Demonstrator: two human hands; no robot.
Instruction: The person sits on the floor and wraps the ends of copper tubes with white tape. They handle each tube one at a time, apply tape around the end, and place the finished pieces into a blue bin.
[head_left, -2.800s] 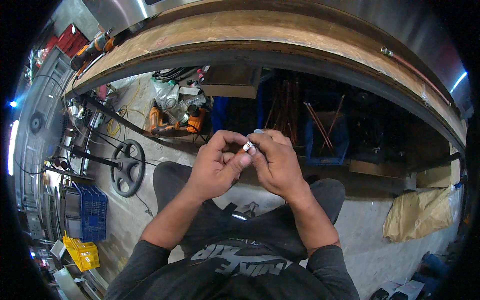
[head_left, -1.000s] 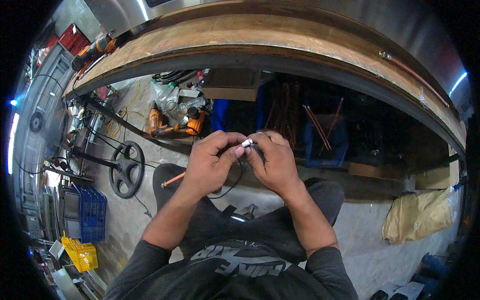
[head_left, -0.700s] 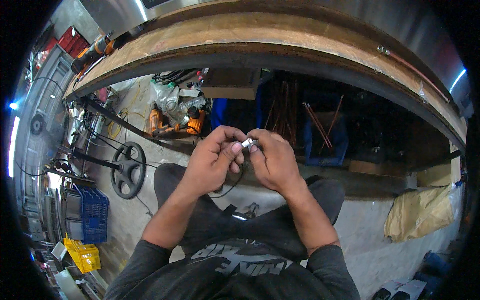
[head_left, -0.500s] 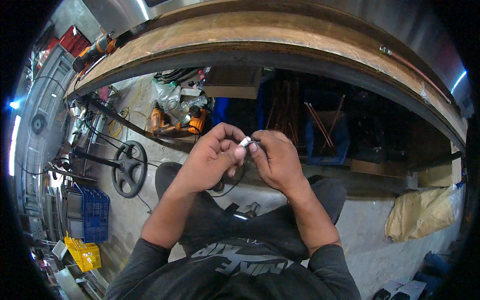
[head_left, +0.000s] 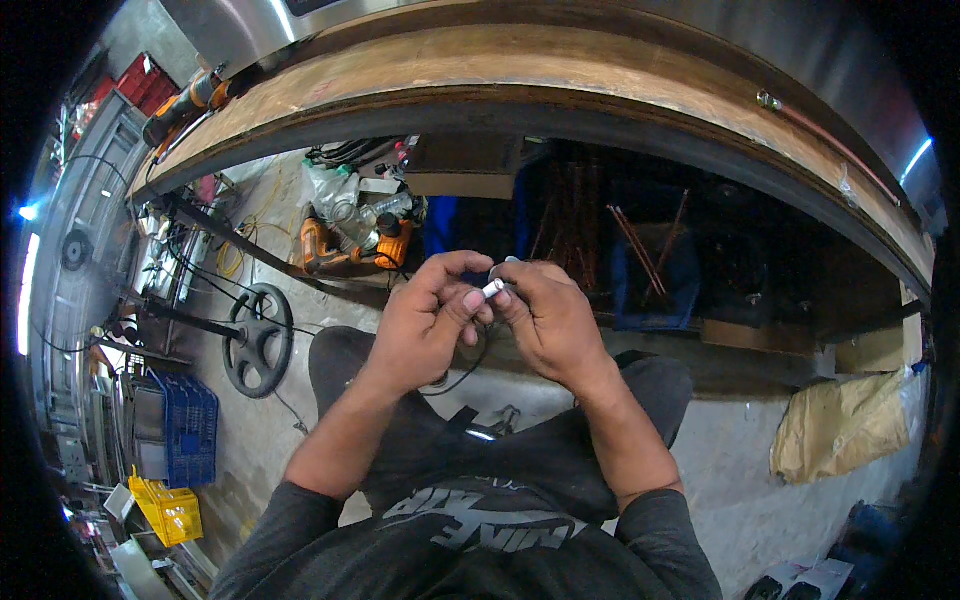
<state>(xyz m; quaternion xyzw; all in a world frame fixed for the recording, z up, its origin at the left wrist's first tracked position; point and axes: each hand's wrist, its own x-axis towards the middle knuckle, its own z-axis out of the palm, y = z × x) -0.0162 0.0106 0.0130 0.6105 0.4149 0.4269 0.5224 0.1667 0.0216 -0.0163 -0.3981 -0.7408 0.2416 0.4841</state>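
Both hands meet in front of me, above my lap and below the workbench edge. My left hand (head_left: 425, 325) pinches a small white cylinder (head_left: 493, 289) between thumb and fingers, its round end tilted up to the right. Right against it, my right hand (head_left: 552, 325) is closed at the fingertips on a thin pale wire (head_left: 511, 260), a bit of which curves out above the index finger. A dark cable (head_left: 468, 377) hangs in a curve beneath the hands. How the wire and the cylinder join is hidden by my fingers.
The wooden workbench (head_left: 480, 60) spans ahead, with a copper pipe (head_left: 835, 148) at right and a power tool (head_left: 185, 105) at left. Underneath sit orange power tools (head_left: 320, 245) and a cardboard box (head_left: 465, 165). A black handwheel (head_left: 258, 340) and blue crate (head_left: 185, 428) stand left.
The white cylinder has turned in my fingers, now pointing more to the right. A curved bit of pale wire now shows above my right index finger. Both hands stay in nearly the same place.
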